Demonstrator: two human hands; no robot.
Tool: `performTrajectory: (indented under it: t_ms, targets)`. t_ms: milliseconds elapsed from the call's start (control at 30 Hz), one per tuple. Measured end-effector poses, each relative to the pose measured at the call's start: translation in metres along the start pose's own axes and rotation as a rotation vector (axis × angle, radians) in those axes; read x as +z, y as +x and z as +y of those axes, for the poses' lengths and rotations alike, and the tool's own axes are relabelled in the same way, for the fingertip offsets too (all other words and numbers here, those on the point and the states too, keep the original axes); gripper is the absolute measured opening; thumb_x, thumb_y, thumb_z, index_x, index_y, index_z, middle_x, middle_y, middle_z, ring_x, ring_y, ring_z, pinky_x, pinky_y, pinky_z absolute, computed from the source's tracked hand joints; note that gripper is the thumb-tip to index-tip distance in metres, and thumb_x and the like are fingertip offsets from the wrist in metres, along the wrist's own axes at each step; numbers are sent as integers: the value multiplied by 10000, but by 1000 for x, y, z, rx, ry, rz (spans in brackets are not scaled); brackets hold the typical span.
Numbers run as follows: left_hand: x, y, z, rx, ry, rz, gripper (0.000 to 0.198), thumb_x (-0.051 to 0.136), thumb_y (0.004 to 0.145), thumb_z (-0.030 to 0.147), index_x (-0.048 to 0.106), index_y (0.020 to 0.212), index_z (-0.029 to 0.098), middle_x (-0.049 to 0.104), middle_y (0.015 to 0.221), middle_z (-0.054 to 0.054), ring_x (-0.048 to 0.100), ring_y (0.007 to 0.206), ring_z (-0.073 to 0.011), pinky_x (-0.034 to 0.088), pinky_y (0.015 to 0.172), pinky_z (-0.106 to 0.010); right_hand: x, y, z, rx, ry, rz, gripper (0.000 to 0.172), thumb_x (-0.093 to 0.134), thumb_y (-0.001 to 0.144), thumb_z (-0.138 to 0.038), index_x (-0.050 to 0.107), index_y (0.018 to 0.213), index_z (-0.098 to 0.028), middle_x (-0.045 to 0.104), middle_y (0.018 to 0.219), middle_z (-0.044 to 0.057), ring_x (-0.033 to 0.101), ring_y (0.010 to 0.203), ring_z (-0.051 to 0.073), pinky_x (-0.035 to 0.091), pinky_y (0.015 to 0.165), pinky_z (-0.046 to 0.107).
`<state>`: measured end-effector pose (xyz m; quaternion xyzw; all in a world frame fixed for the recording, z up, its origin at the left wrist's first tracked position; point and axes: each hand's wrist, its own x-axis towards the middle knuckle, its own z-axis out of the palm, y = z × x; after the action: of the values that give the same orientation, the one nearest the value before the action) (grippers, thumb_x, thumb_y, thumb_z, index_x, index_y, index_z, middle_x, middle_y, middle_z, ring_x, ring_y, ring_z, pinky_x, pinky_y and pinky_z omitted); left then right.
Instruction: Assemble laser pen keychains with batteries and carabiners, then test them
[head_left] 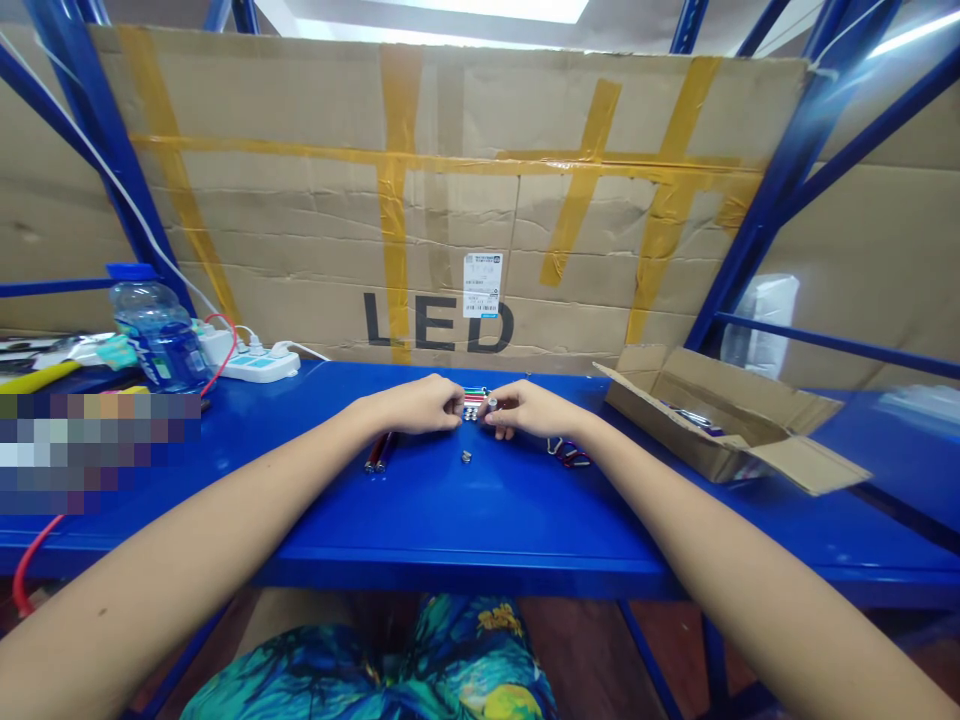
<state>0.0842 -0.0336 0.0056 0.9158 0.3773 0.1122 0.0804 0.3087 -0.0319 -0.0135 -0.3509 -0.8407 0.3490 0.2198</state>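
Note:
My right hand (526, 408) pinches a small silver piece (492, 404) between thumb and fingers, just above the blue tabletop. Close to its left, my left hand (429, 405) has its fingers curled together; what they hold, if anything, is hidden. Between the two hands lie several small silver pieces (471, 413) in a cluster, and behind them a row of thin coloured tubes (474, 396), partly covered by the fingers. One loose silver piece (466, 457) lies nearer to me. Dark red tubes (376, 456) rest below my left wrist, and carabiner clips (568, 453) beside my right wrist.
An open cardboard box (720, 455) with small items stands at the right. To the left are a bottle with a blue cap (161, 335), a white power strip (262, 366) and a red cable (37, 560). A large taped cardboard panel (315, 260) backs the table (465, 520).

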Motion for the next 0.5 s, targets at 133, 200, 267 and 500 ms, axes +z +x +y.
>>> performTrajectory:
  t_ms: [133, 200, 267, 500]
  targets:
    - [0, 2, 9, 117, -89, 308, 102, 545, 842, 229, 622, 863, 166, 671, 764, -16, 598, 688, -131, 436, 628, -251, 1, 1, -1, 6, 26, -10, 168, 601, 845, -286, 660, 918, -147, 676, 793, 44, 628, 632, 142, 521, 604, 282]
    - [2, 3, 14, 175, -112, 389, 91, 546, 855, 215, 619, 871, 162, 669, 763, -13, 601, 699, -123, 448, 655, -250, 2, 1, -1, 14, 40, -14, 158, 593, 851, -272, 652, 920, -142, 674, 799, 48, 623, 622, 137, 523, 597, 281]
    - [6, 4, 19, 216, -115, 410, 97, 536, 872, 210, 621, 882, 164, 672, 765, -11, 601, 698, -121, 452, 662, -252, 3, 0, -2, 18, 51, -15, 139, 589, 854, -258, 644, 910, -144, 667, 782, 40, 621, 617, 132, 522, 593, 273]
    - [13, 4, 21, 254, -77, 316, 128, 524, 876, 207, 629, 939, 169, 683, 853, -35, 610, 756, -144, 461, 681, -279, 2, -1, -4, 24, 72, -7, 135, 594, 857, -287, 621, 846, -155, 647, 691, 16, 640, 619, 149, 525, 582, 279]
